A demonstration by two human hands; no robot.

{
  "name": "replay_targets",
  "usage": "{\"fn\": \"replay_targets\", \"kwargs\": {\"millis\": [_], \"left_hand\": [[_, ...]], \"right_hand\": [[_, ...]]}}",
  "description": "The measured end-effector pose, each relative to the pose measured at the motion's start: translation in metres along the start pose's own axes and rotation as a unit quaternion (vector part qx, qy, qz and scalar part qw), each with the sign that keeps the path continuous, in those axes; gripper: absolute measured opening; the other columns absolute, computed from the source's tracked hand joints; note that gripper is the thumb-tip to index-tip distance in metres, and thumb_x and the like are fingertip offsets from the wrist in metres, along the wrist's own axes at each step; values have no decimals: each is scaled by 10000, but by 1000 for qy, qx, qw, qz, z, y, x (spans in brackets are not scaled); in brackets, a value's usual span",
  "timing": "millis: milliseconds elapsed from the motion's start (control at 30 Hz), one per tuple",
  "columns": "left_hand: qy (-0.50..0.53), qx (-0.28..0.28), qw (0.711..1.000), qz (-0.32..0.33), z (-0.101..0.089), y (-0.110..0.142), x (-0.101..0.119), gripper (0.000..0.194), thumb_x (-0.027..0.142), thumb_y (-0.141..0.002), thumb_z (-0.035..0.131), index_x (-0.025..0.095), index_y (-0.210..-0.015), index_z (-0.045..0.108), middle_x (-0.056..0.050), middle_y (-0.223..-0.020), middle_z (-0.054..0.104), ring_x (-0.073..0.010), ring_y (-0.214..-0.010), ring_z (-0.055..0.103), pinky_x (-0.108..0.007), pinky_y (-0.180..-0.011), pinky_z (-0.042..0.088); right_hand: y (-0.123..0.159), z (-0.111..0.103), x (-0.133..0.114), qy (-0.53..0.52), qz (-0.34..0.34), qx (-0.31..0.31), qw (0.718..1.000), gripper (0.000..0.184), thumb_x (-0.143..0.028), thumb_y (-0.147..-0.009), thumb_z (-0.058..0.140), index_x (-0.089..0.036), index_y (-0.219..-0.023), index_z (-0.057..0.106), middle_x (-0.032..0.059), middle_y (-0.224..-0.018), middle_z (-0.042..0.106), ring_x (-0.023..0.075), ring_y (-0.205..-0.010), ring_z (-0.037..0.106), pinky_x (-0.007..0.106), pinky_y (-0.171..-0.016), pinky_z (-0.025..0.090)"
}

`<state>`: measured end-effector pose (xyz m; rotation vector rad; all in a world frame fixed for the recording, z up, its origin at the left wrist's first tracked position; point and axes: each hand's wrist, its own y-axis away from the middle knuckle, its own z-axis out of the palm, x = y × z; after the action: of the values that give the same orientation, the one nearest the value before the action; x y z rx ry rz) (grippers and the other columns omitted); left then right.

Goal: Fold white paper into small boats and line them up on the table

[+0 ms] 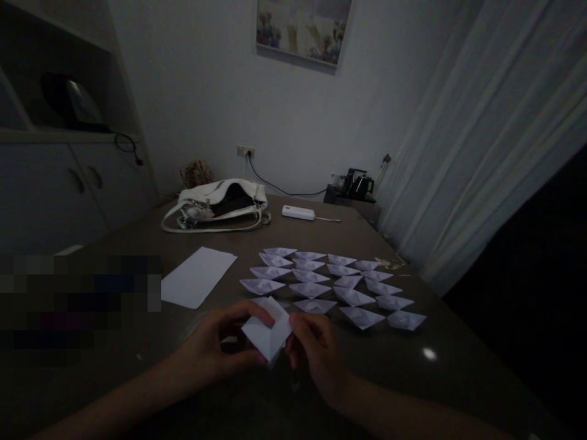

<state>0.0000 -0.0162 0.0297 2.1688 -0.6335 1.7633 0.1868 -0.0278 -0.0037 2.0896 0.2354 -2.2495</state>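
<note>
Both hands hold a partly folded white paper piece (pixel 268 333) just above the dark table (pixel 413 379). My left hand (pixel 215 351) pinches its left side with fingers curled around the edge. My right hand (pixel 314 351) pinches its right corner, fingers closed. Just beyond the hands, several finished white paper boats (pixel 330 284) lie in rows on the table. A flat white sheet of paper (pixel 197 276) lies to the left of the boats.
A white handbag (pixel 220 205) lies at the far side of the table, with a white power bank (pixel 298 212) and cable beside it. A black kettle (pixel 358 182) stands at the back right. Curtains (pixel 481 153) hang on the right; cabinets (pixel 59 183) stand left.
</note>
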Motion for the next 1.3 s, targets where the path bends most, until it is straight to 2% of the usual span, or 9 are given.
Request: {"fn": "replay_targets", "kwargs": {"millis": [167, 333, 500, 633, 733, 800, 900, 1100, 1300], "left_hand": [[20, 8, 1000, 23, 1, 1, 2, 288, 219, -701, 766, 182, -954, 635, -3, -904, 680, -164, -780, 618, -264, -714, 485], [13, 32, 999, 30, 1, 2, -3, 307, 226, -686, 786, 203, -976, 688, -23, -995, 695, -201, -882, 633, -280, -758, 493], [16, 20, 999, 33, 0, 2, -2, 217, 220, -687, 777, 204, -896, 720, -5, -913, 707, -185, -819, 646, -262, -721, 493], [31, 38, 998, 33, 1, 3, 3, 176, 216, -697, 764, 201, -865, 716, 11, -863, 719, -167, -769, 649, -247, -703, 488], [40, 53, 997, 29, 1, 3, 5, 170, 229, -703, 754, 197, -866, 716, 14, -849, 725, -164, -760, 649, -238, -689, 481], [40, 58, 997, 25, 1, 3, 4, 183, 240, -706, 747, 190, -880, 721, 6, -848, 730, -171, -771, 651, -241, -695, 479], [38, 64, 997, 19, 1, 2, 3, 186, 261, -717, 729, 183, -885, 726, -3, -845, 729, -177, -776, 651, -244, -694, 478], [25, 67, 997, 1, 1, 2, 8, 140, 309, -738, 704, 203, -827, 731, 3, -815, 724, -175, -744, 641, -238, -656, 471], [9, 51, 999, -1, 0, 1, 5, 142, 334, -758, 689, 201, -776, 736, 0, -763, 713, -175, -744, 628, -234, -650, 454]], "right_hand": [[1, 1, 0, -13, -5, 26, 1000, 546, -690, -735, 602, -162, -605, 554, -32, -500, 503, 59, -383, 438, 172, -381, 320], [0, 0, 3, -14, 4, 19, 1000, 557, -691, -733, 602, -162, -572, 534, -38, -480, 474, 55, -367, 421, 170, -365, 301], [0, -1, 3, -26, -16, -5, 1000, 484, -613, -795, 600, -166, -620, 540, -49, -487, 467, 53, -388, 432, 160, -383, 317], [1, -2, 1, -77, -46, -35, 995, 298, -481, -835, 641, -210, -930, 561, -54, -611, 551, 69, -446, 517, 163, -422, 383], [1, -2, 1, -101, -71, -43, 991, 354, -415, -827, 683, -261, -1098, 517, -22, -825, 630, 81, -543, 609, 173, -474, 438], [1, -2, 1, -95, -89, -56, 990, 288, -386, -820, 703, -245, -1031, 568, -13, -842, 637, 83, -590, 626, 170, -503, 451], [0, -3, 3, -79, -100, -66, 990, 198, -358, -800, 735, -214, -898, 640, -25, -720, 619, 77, -604, 606, 167, -550, 455], [0, -4, 7, -76, -78, -64, 992, 251, -322, -713, 809, -223, -906, 682, -10, -797, 641, 97, -677, 584, 203, -609, 453], [0, -3, 5, -59, -73, -56, 994, 194, -317, -734, 783, -205, -838, 664, -15, -768, 614, 86, -604, 542, 184, -513, 399]]}}
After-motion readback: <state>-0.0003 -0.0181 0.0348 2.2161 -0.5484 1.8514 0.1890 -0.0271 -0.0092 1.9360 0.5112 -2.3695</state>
